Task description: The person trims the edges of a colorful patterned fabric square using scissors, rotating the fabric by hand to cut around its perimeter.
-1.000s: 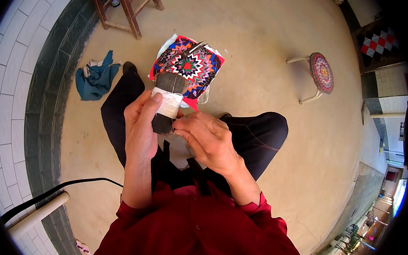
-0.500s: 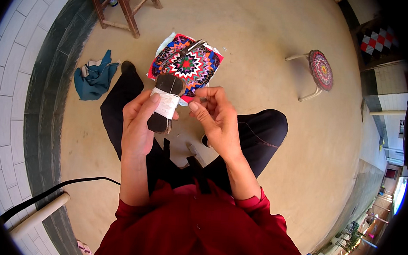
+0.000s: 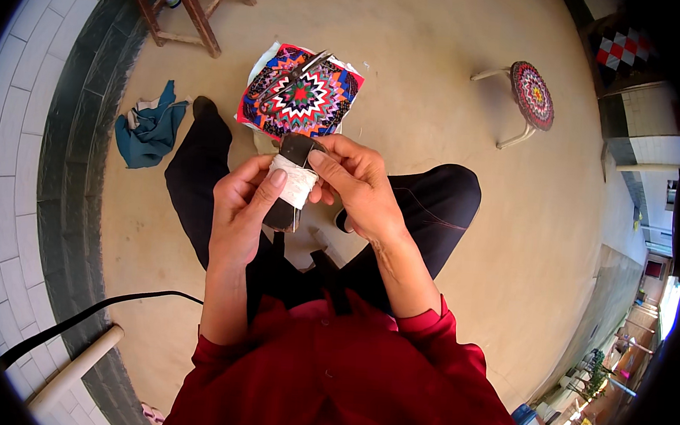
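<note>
Left hand (image 3: 239,206) and right hand (image 3: 357,186) together pinch a dark spool (image 3: 291,182) wrapped in white thread, above patterned cloth (image 3: 300,93).

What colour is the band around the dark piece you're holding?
White band on the dark piece, clearest in the head view.

Patterned cloth (image 3: 300,93) lies between crumpled rag (image 3: 152,127), left, and stool (image 3: 526,95), right.
</note>
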### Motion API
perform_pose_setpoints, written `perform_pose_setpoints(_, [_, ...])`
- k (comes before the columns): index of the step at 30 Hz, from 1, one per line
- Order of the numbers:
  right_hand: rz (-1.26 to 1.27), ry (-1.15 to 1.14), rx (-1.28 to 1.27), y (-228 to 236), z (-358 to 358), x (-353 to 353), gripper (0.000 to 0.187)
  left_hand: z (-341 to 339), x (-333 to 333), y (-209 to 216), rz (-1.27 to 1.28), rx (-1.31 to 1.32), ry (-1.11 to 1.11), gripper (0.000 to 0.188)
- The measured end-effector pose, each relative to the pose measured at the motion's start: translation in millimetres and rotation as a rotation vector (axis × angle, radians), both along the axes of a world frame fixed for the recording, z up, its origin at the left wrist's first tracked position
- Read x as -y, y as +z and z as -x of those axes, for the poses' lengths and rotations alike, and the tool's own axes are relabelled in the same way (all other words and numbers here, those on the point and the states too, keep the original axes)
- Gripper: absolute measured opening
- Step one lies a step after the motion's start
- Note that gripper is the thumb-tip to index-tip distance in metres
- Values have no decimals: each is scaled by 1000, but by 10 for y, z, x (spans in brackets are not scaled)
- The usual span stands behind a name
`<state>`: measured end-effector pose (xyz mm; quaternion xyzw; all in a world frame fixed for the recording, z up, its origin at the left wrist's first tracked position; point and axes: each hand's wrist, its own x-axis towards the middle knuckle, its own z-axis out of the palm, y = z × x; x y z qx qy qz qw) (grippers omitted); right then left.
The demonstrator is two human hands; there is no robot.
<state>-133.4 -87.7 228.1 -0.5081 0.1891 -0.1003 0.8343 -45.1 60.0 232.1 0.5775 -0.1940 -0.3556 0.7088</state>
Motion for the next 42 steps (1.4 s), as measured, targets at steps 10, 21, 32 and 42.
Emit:
perform_pose_setpoints(10, [85,-178,-26,102,13,21,20,235,-134,156,97,200,35,67])
perform_pose_setpoints(21, [84,-212,-12,136,31,-32,20,243,-115,85,99,254,75,65])
perform_pose_setpoints(32, [94,-227,-12,104,18,-130,17,255,-149,23,94,161,154,60])
perform_pose_setpoints(42, [165,-258,-52,97,44,-156,17,269,-114,5,70,73,200,58])
